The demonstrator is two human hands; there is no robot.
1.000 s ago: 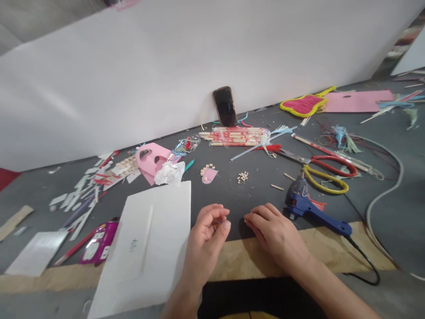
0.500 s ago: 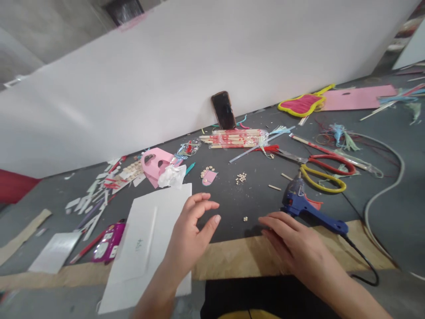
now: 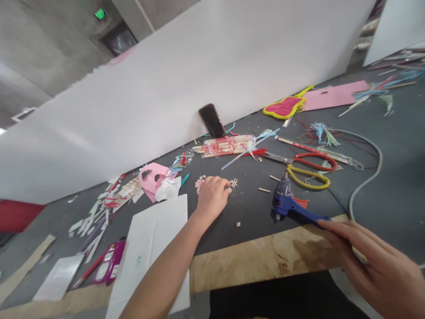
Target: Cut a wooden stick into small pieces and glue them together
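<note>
My left hand (image 3: 213, 195) reaches over the dark table, fingers bent and close together beside a small pile of pale wooden bits (image 3: 234, 182). What its fingertips hold, if anything, cannot be made out. Partly behind that hand lies a small pink piece with wooden slices (image 3: 200, 180). A tiny cluster of pale bits (image 3: 238, 224) sits nearer to me. On the right, a blue hot glue gun (image 3: 286, 204) lies on its side, nozzle pointing away. My right hand (image 3: 372, 261), fingers stretched out, touches the end of its handle.
Large scissors (image 3: 310, 184) with red and yellow handles lie beyond the glue gun. A phone (image 3: 212, 120) leans on the white partition behind packaged sticks (image 3: 229, 145). White board (image 3: 159, 235), a pink cutout (image 3: 153, 177) and scraps lie left. A grey cable (image 3: 377, 153) curves at right.
My left hand has moved forward to the pile of wooden bits, its fingers now bent down. My right hand has shifted right to the glue gun's handle. The view has tilted and turned slightly.
</note>
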